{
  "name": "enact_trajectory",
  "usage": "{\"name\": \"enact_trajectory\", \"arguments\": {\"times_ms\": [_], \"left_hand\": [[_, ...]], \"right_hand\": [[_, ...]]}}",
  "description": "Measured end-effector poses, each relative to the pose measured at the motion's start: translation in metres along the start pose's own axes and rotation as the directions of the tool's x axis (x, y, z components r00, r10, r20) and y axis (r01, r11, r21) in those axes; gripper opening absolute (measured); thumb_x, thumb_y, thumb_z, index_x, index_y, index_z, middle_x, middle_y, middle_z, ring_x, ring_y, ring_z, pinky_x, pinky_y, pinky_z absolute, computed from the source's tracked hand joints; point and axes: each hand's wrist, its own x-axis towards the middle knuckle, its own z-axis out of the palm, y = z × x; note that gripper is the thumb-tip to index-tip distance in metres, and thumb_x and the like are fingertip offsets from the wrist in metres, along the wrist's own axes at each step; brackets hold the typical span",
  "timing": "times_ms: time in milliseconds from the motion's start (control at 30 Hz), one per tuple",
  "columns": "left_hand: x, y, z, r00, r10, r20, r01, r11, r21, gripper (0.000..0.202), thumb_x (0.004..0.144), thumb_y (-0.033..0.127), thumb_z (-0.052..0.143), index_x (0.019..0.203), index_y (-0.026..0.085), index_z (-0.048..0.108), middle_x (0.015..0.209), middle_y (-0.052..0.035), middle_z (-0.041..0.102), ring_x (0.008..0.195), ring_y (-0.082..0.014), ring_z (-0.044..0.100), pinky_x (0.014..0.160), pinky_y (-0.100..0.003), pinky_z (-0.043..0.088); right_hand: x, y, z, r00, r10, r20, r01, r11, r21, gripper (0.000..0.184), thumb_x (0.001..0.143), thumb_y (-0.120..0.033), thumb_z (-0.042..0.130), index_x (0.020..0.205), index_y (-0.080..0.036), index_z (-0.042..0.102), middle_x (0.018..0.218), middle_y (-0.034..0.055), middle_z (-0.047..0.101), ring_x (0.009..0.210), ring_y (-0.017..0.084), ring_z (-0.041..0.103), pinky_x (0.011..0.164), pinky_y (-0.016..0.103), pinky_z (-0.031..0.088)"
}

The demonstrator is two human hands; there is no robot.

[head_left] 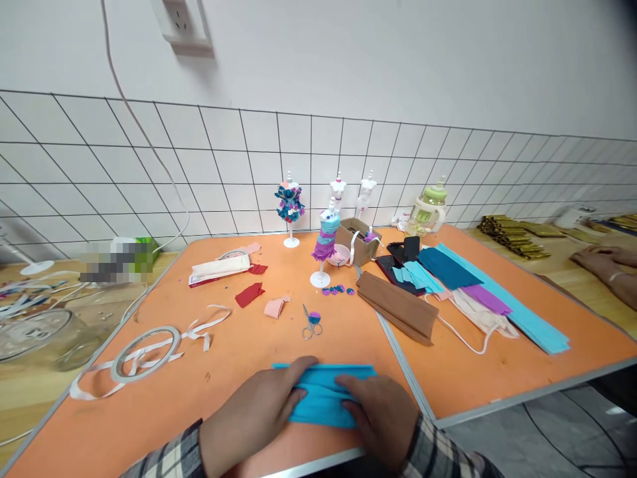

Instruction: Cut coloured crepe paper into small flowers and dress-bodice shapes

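Note:
A folded piece of bright blue crepe paper [323,401] lies at the front of the orange table. My left hand [263,408] grips its left side, thumb and fingers pressed on it. On its right side my right hand [385,415] holds it with bent fingers; the fingertips press on the top layer. Just beyond the paper are small scissors [308,330] with a purple-and-teal round piece [314,317] beside them. Farther back a small dress form [326,245] wears a blue-and-purple wrap. A row of small round pieces [338,290] lies by its base.
At left sits a tape roll [119,362] with white ribbon. Red scraps [249,294] and a pink scrap [275,307] lie mid-table. To the right are a folded brown piece [398,309], blue strips [527,325], a cardboard box [365,249] and a bottle [428,211]. Another person's hands [607,262] show far right.

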Motion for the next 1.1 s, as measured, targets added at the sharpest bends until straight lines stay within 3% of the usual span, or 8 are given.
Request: {"name": "enact_trajectory", "arguments": {"times_ms": [200, 333, 533, 700, 867, 900, 967, 1100], "left_hand": [[0.018, 0.002, 0.001, 0.999, -0.02, 0.043, 0.012, 0.984, 0.176, 0.017, 0.088, 0.016, 0.054, 0.097, 0.021, 0.067, 0.104, -0.0102, 0.069, 0.095, -0.0288, 0.066, 0.08, -0.041, 0.053], [0.018, 0.001, 0.01, 0.988, 0.155, -0.021, -0.145, 0.958, 0.248, 0.014, 0.084, 0.008, 0.057, 0.089, 0.02, 0.063, 0.097, -0.0085, 0.068, 0.093, -0.0264, 0.063, 0.09, -0.044, 0.049], [0.012, -0.009, 0.016, 0.934, 0.357, -0.027, -0.331, 0.891, 0.311, 0.017, 0.092, 0.01, 0.051, 0.093, 0.022, 0.063, 0.091, -0.0049, 0.072, 0.087, -0.0224, 0.065, 0.094, -0.043, 0.047], [0.009, -0.034, -0.007, 0.899, 0.403, -0.17, -0.352, 0.897, 0.267, 0.032, 0.095, 0.014, 0.045, 0.121, 0.024, 0.06, 0.114, -0.0066, 0.073, 0.105, -0.0223, 0.065, 0.101, -0.042, 0.045], [0.015, -0.054, -0.009, 0.94, 0.248, -0.232, -0.205, 0.959, 0.195, 0.026, 0.097, 0.017, 0.044, 0.111, 0.023, 0.065, 0.111, -0.0075, 0.073, 0.105, -0.0229, 0.065, 0.095, -0.04, 0.051], [0.016, -0.054, -0.006, 0.944, 0.259, -0.206, -0.224, 0.958, 0.176, 0.027, 0.096, 0.016, 0.043, 0.109, 0.023, 0.066, 0.111, -0.0072, 0.072, 0.105, -0.0224, 0.064, 0.095, -0.04, 0.051], [0.02, -0.052, -0.002, 0.944, 0.288, -0.16, -0.264, 0.952, 0.155, 0.03, 0.095, 0.012, 0.041, 0.104, 0.023, 0.067, 0.109, -0.0069, 0.072, 0.106, -0.0221, 0.064, 0.094, -0.039, 0.051], [0.023, -0.05, 0.0, 0.945, 0.289, -0.155, -0.269, 0.953, 0.138, 0.029, 0.095, 0.011, 0.041, 0.103, 0.023, 0.067, 0.107, -0.0069, 0.071, 0.102, -0.0219, 0.064, 0.092, -0.04, 0.051]], "right_hand": [[0.031, -0.005, -0.022, 0.97, 0.158, 0.183, -0.144, 0.986, -0.087, 0.027, 0.085, -0.033, 0.065, 0.108, -0.02, 0.069, 0.114, 0.0136, 0.068, 0.104, 0.032, 0.063, 0.078, 0.039, 0.049], [0.026, 0.002, -0.006, 0.994, -0.031, -0.105, 0.02, 0.994, -0.11, 0.012, 0.088, -0.02, 0.06, 0.095, -0.022, 0.07, 0.126, 0.012, 0.065, 0.115, 0.029, 0.058, 0.1, 0.048, 0.042], [-0.008, 0.022, 0.02, 0.911, -0.409, -0.058, 0.41, 0.912, 0.004, 0.043, 0.089, -0.035, 0.059, 0.13, -0.023, 0.057, 0.123, 0.0079, 0.069, 0.107, 0.023, 0.064, 0.098, 0.039, 0.048], [-0.022, 0.073, -0.032, 0.902, -0.088, -0.422, 0.077, 0.996, -0.043, 0.034, 0.094, -0.016, 0.04, 0.109, -0.025, 0.07, 0.103, 0.0067, 0.076, 0.092, 0.019, 0.072, 0.079, 0.031, 0.055], [-0.015, 0.177, -0.136, 0.264, 0.442, -0.857, -0.662, 0.729, 0.172, 0.047, 0.092, -0.04, 0.049, 0.124, -0.01, 0.067, 0.102, 0.0233, 0.072, 0.093, 0.036, 0.069, 0.07, 0.043, 0.05], [-0.012, 0.199, -0.15, 0.253, 0.451, -0.856, -0.677, 0.715, 0.176, 0.051, 0.095, -0.041, 0.042, 0.129, -0.009, 0.064, 0.106, 0.0258, 0.07, 0.098, 0.038, 0.067, 0.073, 0.046, 0.049], [-0.006, 0.238, -0.162, 0.314, 0.45, -0.836, -0.727, 0.68, 0.092, 0.054, 0.096, -0.04, 0.033, 0.13, -0.011, 0.062, 0.113, 0.0292, 0.067, 0.108, 0.043, 0.063, 0.075, 0.05, 0.046], [0.012, 0.285, -0.144, 0.632, 0.519, -0.576, -0.656, 0.753, -0.041, 0.05, 0.094, -0.042, 0.035, 0.088, -0.015, 0.076, 0.083, 0.0237, 0.069, 0.08, 0.034, 0.07, 0.064, 0.044, 0.043]]}}
